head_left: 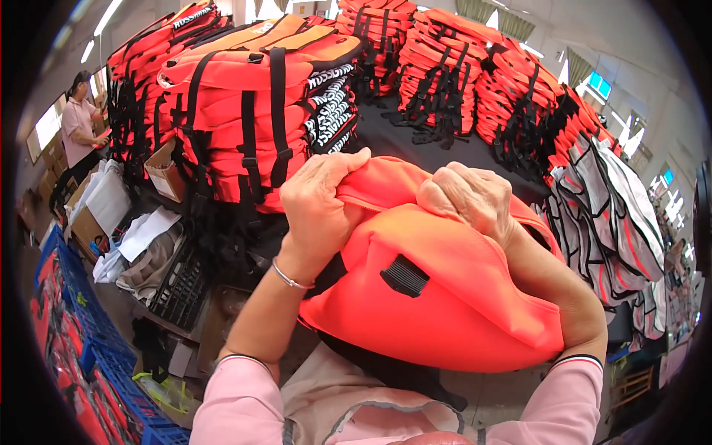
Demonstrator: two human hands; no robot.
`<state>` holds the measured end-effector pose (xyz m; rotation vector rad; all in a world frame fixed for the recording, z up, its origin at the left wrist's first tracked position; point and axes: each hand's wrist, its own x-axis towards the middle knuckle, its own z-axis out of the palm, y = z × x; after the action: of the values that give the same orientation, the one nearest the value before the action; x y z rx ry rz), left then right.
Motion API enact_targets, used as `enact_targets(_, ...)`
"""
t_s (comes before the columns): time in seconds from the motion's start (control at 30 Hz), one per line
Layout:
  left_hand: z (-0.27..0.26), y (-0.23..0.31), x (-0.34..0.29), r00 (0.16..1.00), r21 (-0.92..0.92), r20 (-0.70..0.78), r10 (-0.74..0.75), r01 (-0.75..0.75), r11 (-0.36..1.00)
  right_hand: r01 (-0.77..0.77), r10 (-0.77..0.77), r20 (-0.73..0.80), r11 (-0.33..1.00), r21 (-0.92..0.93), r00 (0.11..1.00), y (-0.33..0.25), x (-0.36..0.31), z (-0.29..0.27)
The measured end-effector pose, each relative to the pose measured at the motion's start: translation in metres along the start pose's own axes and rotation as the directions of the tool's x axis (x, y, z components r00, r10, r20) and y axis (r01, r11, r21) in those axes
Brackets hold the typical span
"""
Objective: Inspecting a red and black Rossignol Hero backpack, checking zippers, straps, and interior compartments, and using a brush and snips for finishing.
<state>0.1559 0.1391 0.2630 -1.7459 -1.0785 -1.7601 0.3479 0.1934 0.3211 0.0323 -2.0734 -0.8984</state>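
A bright orange-red fabric bag (445, 311) hangs in front of me, bulging toward my body, with a short black webbing tab (405, 276) on its face. My left hand (320, 194) is closed on the bag's upper left edge, thumb pointing to the right. My right hand (469, 199) is curled into a fist on the upper edge, gripping a fold of the same fabric. Between the two hands the edge runs in a loose curve. The fingertips of both hands are hidden by the cloth or tucked under.
A tall stack of orange backpacks (252, 111) with black straps stands ahead on a dark table (400, 141). More orange piles (445, 67) stand behind. Grey-white bags (608, 215) hang at the right. Blue crates (96, 348) and a black crate (185, 285) are at left. A person (78, 122) stands far left.
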Motion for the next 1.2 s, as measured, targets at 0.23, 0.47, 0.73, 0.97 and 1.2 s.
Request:
enact_targets(0.23,-0.002,0.012,0.002,0.972,-0.119,0.151,-0.179,0.198,0.973,0.020,-0.018,0.042,0.999,-0.041,0.999,-0.001,-0.011,-0.009)
enact_targets(0.47,0.003,0.015,-0.002,0.982,0.118,-0.093,0.167,-0.156,0.981,0.007,-0.009,0.029,0.997,0.078,1.000,-0.001,-0.016,-0.007)
enact_targets(0.73,-0.011,-0.012,-0.017,0.880,-0.532,0.374,-0.292,0.462,0.710,-0.085,0.083,-0.020,0.987,-0.139,0.996,0.051,-0.001,-0.006)
enact_targets(0.97,-0.094,-0.097,-0.223,0.345,-0.295,0.662,-0.666,0.936,0.191,-0.450,0.449,-0.053,0.893,0.010,0.892,0.094,-0.028,-0.030)
enact_targets(1.2,-0.054,-0.077,-0.250,0.324,-0.464,0.507,-0.799,0.884,0.064,-0.730,0.698,0.222,0.670,0.136,0.681,0.180,-0.112,-0.081)
